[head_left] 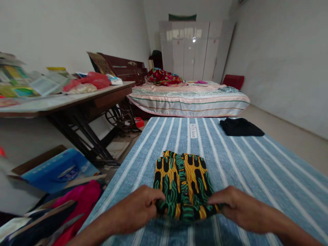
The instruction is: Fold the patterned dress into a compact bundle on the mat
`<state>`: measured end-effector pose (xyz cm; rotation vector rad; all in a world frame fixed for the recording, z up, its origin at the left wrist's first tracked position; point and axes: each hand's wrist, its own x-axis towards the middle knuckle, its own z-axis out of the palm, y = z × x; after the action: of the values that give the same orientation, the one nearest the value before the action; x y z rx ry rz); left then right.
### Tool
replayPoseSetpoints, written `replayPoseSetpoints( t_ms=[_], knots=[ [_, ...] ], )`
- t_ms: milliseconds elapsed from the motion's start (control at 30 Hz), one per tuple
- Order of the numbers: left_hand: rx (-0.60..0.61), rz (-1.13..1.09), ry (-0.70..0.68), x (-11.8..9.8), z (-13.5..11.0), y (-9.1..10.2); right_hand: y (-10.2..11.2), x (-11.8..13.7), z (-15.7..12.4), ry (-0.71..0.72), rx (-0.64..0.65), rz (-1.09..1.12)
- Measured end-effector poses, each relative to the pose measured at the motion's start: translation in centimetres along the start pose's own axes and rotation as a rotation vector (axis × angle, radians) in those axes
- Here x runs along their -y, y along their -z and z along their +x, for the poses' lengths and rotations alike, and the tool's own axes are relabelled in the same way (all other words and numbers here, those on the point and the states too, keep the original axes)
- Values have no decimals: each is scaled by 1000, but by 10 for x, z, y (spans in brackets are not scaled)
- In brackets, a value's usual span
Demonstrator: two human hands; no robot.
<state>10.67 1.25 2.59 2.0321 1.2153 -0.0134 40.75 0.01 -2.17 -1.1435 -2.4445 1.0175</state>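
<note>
A folded shirt [183,181] with a yellow, black and green wavy print lies on the blue striped cover [230,171]. Its collar points away from me, and a button placket runs down its middle. My left hand [143,205] pinches the near left corner of the shirt. At the near right corner, the fingers of my right hand [235,206] are closed on the cloth. The near edge between both hands is slightly raised and curled. Further off on the right lies a folded black garment [241,127].
On the left, a table [102,94] with iron legs carries a red plastic bag [89,81] and other items. Below it are a blue box [61,171] and piled clothes [79,198]. A bed [189,100] and a white wardrobe [189,51] stand beyond.
</note>
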Motion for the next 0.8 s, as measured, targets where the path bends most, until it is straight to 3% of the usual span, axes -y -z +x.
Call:
replayPoseSetpoints(
  t_ms=[100, 167, 267, 333, 500, 633, 800],
  knots=[
    [-33, -224, 17, 24, 39, 36, 42, -18, 40, -45, 77, 341],
    [-110, -384, 89, 43, 69, 51, 55, -42, 73, -160, 33, 533],
    [-312, -506, 279, 70, 107, 52, 49, -81, 116, -375, -137, 691],
    [-346, -517, 377, 84, 121, 41, 35, -102, 132, -520, -220, 752],
    [-454, -630, 337, 101, 123, 20, 14, -121, 134, -535, -317, 816],
    [-546, -675, 248, 102, 120, 23, 17, -120, 127, -478, -397, 873],
    [-620, -590, 251, 107, 127, 22, 12, -118, 126, -529, -467, 839]
  ],
)
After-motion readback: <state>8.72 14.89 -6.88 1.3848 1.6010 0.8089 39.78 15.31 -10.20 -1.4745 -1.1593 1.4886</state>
